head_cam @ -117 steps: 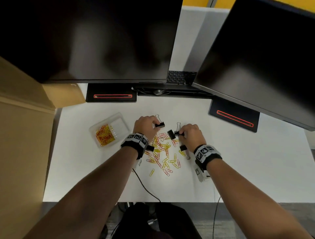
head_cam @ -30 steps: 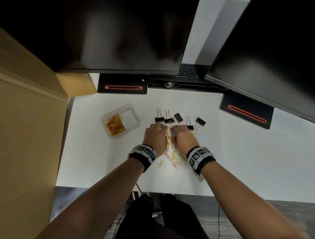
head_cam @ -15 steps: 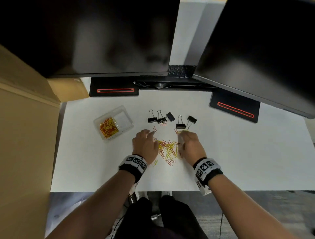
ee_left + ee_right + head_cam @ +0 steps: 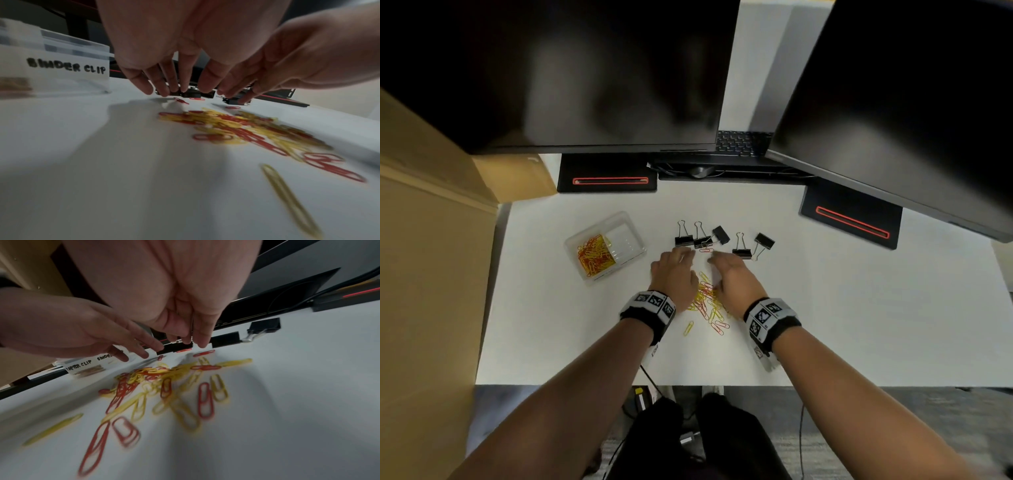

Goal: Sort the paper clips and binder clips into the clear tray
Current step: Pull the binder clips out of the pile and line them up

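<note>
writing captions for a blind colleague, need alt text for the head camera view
Two hands, left hand and right hand, reach over a pile of red and yellow paper clips on a white desk. Five black binder clips lie beyond; a clear tray sits left.

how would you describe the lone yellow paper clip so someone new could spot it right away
Start at the white desk and find the loose pile of red and yellow paper clips between the two wrists. The lone yellow paper clip lies just off that pile's near-left edge, by the left wristband, touching no other clip.
</note>
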Demonstrator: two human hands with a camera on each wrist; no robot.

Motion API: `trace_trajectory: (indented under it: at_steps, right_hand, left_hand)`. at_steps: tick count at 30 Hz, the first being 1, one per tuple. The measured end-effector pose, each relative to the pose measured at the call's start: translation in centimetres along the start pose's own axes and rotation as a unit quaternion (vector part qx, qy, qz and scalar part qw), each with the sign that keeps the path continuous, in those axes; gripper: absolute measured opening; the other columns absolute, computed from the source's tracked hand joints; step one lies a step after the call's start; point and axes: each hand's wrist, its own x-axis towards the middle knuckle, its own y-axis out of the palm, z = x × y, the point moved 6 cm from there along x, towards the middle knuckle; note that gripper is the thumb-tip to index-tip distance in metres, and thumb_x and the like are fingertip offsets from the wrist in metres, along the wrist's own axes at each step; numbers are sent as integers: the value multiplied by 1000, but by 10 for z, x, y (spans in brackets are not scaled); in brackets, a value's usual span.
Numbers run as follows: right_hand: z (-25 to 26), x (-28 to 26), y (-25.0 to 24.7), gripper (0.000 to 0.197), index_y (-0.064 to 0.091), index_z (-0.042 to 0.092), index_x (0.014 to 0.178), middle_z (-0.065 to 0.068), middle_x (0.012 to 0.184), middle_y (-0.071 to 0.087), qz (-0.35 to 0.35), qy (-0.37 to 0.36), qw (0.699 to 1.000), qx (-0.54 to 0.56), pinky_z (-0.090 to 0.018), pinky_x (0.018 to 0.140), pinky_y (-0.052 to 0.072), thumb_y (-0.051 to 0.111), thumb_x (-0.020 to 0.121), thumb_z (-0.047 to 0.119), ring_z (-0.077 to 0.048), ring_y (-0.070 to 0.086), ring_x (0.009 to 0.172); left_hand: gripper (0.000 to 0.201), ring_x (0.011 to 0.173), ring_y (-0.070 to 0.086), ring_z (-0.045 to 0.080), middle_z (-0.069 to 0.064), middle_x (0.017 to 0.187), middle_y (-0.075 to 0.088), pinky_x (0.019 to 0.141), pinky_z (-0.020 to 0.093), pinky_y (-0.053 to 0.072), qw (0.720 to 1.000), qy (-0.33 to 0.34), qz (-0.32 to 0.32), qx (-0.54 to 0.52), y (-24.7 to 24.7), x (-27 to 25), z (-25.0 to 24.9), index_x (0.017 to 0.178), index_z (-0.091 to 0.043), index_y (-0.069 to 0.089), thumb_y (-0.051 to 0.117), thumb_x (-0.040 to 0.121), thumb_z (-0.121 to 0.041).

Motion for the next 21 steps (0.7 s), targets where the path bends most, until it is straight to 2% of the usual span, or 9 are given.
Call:
trace_trajectory:
  at_steps: [3, 5, 8, 11, 13, 15, 17, 19, 21]
  right_hand:
    - [2, 14, 9, 57, 44, 1, 137, -18, 149, 38, 43, -8, 999, -31, -34, 114, 28, 58, 82, -6, -30, 29, 139]
    - [2, 10, 14, 53, 49, -1, 133, -19, 145, 44, 49, -26, 997, -45, -38, 113, 33, 56, 81, -7, -31, 33, 137]
    - [2, -12, 19, 49, 55, -3, 126, -22, 131, 56, 33, -47, 997, -42, -40, 108, 41, 51, 78, -12, -34, 45, 128]
    - [4, -35, 22, 47, 58, -2, 124, -20, 125, 60, 16, -73, 997, -36, -36, 108, 39, 60, 77, -10, -34, 49, 125]
    - [-4, -36, 17, 45, 59, -1, 123, -19, 129, 59, -16, -58, 998, -26, -37, 110, 34, 64, 79, -5, -35, 48, 127]
    - [-18, -32, 8, 40, 59, -1, 123, -21, 134, 55, -43, -17, 999, -24, -38, 112, 30, 60, 83, -2, -37, 45, 129]
    - [-26, -30, 3, 38, 58, -2, 124, -24, 136, 52, -39, 16, 999, -32, -44, 112, 32, 55, 86, 0, -40, 42, 130]
    - [-27, -32, 8, 38, 56, -2, 126, -26, 137, 51, -12, 27, 999, -39, -46, 111, 35, 55, 88, 2, -40, 42, 130]
    - [-21, -37, 14, 41, 55, 1, 128, -23, 136, 52, 19, 12, 999, -31, -47, 110, 37, 59, 88, 4, -36, 41, 131]
  left_hand:
    - [50, 129, 37, 27, 0, 149, 36, 101, 43, 32, 999, 32, 26, 30, 2, 7, -2, 143, -17, 41, 44, 93, -21]
    - [48, 130, 37, 27, -1, 150, 36, 101, 43, 32, 998, 42, 36, 39, 6, 4, -2, 141, -16, 43, 44, 93, -21]
    - [43, 126, 43, 26, 0, 143, 45, 99, 41, 35, 997, 70, 32, 22, 14, -13, -5, 135, -17, 52, 46, 93, -21]
    - [43, 124, 46, 25, 0, 137, 50, 99, 40, 36, 994, 106, 30, 5, 21, -36, -9, 134, -19, 52, 48, 92, -26]
    - [48, 128, 42, 25, 2, 143, 45, 102, 42, 37, 997, 78, 25, 3, 19, -43, -1, 139, -20, 47, 49, 93, -33]
    - [56, 133, 36, 26, 3, 151, 34, 105, 44, 36, 1000, -4, 16, -10, 12, -42, 17, 145, -19, 38, 47, 94, -40]
    - [62, 136, 31, 28, 3, 158, 23, 107, 46, 34, 998, -59, 16, -12, 7, -38, 30, 149, -16, 29, 43, 95, -45]
    - [65, 137, 29, 28, 0, 161, 15, 107, 45, 33, 999, -38, 30, 10, 8, -29, 26, 151, -16, 23, 40, 96, -46]
    - [63, 136, 30, 27, -4, 161, 15, 105, 44, 33, 999, 2, 41, 20, 10, -19, 15, 152, -16, 22, 39, 97, -43]
